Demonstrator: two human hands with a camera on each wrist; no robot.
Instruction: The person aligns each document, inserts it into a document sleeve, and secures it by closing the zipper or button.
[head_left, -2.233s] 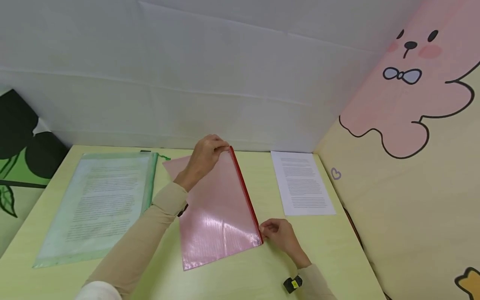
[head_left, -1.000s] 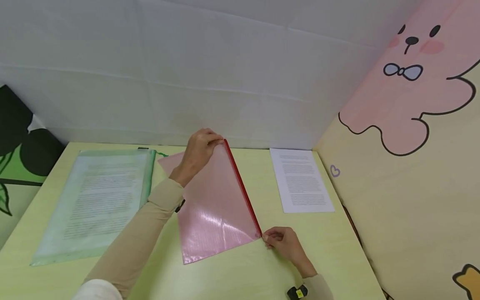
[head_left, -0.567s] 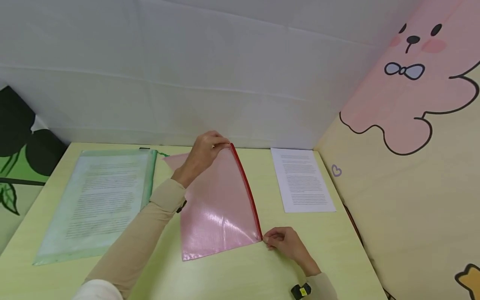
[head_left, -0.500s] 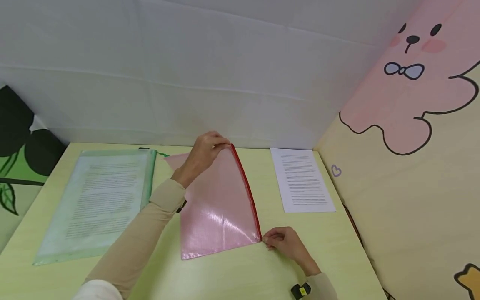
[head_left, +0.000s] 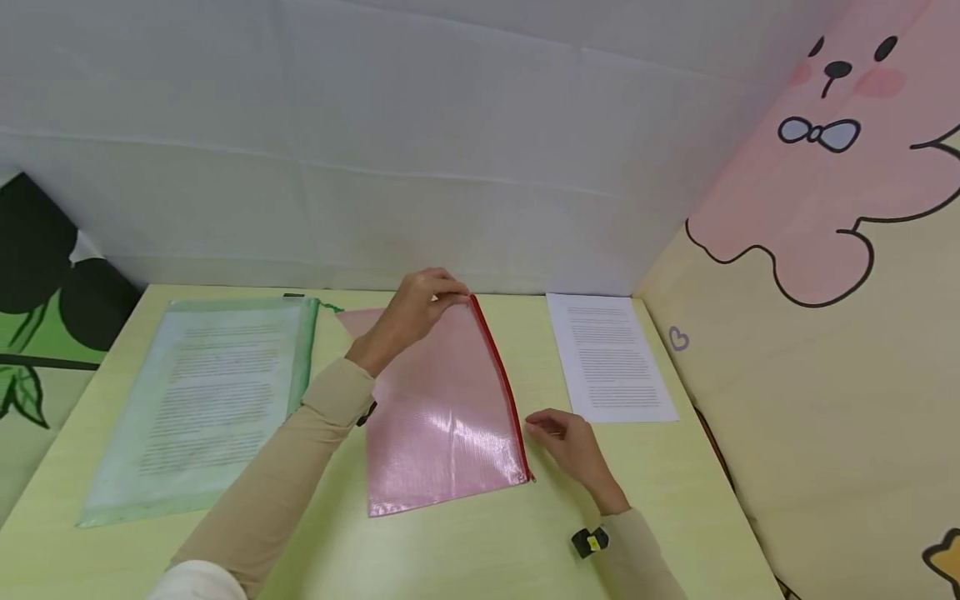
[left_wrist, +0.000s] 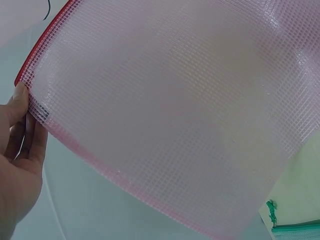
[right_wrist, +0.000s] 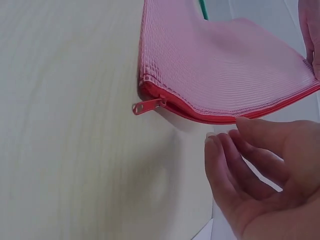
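A pink translucent mesh zipper pouch [head_left: 442, 400] slants up from the table, its red zipper edge [head_left: 501, 367] bowed along the right side. My left hand [head_left: 423, 308] pinches the far corner between thumb and fingers; the left wrist view shows that grip on the mesh corner [left_wrist: 37, 102]. The red zipper pull [right_wrist: 147, 106] hangs free at the near corner, with a dark gap between the red strips beside the slider. My right hand [head_left: 566, 446] is just right of the zipper edge, thumb and fingers apart, thumb tip right at the red edge in the right wrist view.
On the left of the pale table [head_left: 420, 554] lies a green mesh pouch [head_left: 116, 467] with a printed sheet inside. A loose printed sheet [head_left: 611, 358] lies at the back right. A white cloth [head_left: 450, 125] stands behind, a patterned wall [head_left: 825, 400] at right.
My right hand, earlier at the near zipper corner, has come off it and moved up beside the zipper edge. The pull now shows. My left hand keeps its hold on the far corner.
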